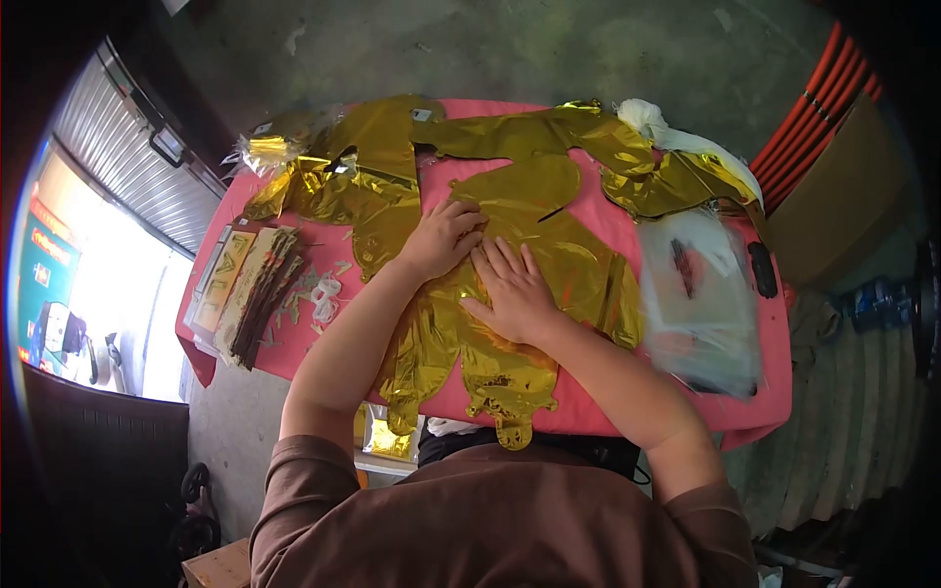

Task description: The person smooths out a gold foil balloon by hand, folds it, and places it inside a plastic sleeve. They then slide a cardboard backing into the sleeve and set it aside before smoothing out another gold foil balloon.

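Flat gold foil balloons lie across the middle of the pink-covered table. My left hand rests on the foil with its fingers bent and drawn together, apparently gripping a bit of the balloon; its fingertips are partly hidden. Just to the right and nearer to me, my right hand lies flat on the same foil, palm down, fingers stretched out. The two hands almost touch at the fingertips. Rounded, tabbed ends of the foil hang toward the table's near edge.
More gold foil spreads along the far side. Printed card stacks and white string sit at left. At right are clear plastic bags and a black object. A cardboard box stands beyond the right edge.
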The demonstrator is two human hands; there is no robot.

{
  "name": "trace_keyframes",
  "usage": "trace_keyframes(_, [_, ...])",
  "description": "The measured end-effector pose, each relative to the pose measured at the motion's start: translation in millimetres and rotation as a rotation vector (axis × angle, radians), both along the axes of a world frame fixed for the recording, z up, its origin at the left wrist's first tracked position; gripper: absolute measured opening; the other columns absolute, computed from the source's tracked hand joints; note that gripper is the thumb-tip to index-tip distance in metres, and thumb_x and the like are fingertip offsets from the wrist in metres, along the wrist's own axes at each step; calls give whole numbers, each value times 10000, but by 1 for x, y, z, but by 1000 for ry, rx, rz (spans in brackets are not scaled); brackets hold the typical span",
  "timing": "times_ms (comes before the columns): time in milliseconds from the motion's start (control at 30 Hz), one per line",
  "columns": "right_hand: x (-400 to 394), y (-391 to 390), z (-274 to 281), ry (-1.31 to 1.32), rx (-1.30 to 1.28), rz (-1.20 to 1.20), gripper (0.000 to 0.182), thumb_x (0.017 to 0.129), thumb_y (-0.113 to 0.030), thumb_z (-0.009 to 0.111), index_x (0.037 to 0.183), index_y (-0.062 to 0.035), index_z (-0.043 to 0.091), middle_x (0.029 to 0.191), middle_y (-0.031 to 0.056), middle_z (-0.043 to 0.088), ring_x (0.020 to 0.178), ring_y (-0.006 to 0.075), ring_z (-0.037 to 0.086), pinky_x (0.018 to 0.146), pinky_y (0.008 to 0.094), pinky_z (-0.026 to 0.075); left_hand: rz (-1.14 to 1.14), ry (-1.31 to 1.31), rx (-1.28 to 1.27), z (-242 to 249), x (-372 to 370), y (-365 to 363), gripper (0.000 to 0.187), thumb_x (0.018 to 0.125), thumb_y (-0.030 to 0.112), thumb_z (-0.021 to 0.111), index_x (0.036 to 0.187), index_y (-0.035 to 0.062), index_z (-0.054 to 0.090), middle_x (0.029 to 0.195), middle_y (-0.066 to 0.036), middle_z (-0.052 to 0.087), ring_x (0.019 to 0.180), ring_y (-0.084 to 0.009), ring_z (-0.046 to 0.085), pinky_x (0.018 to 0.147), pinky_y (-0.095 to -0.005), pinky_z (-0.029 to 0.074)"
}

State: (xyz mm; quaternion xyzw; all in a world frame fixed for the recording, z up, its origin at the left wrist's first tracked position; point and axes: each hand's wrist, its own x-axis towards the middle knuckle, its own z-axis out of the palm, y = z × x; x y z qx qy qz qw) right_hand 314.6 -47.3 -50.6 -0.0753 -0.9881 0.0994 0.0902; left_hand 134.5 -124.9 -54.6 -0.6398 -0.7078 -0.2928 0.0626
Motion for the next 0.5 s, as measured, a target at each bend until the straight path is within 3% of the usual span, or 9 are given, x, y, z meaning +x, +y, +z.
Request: trace_keyframes(500, [-1, -5, -3, 7, -29, -5, 767, 869, -518, 463, 1399, 1, 271, 1457, 200, 252, 1374, 323, 196, 1112, 507, 100, -30, -48, 25, 3, 1, -1, 273, 779, 118, 620, 1043, 50, 630, 1106, -117, 567, 1030, -297, 517, 913, -386, 411])
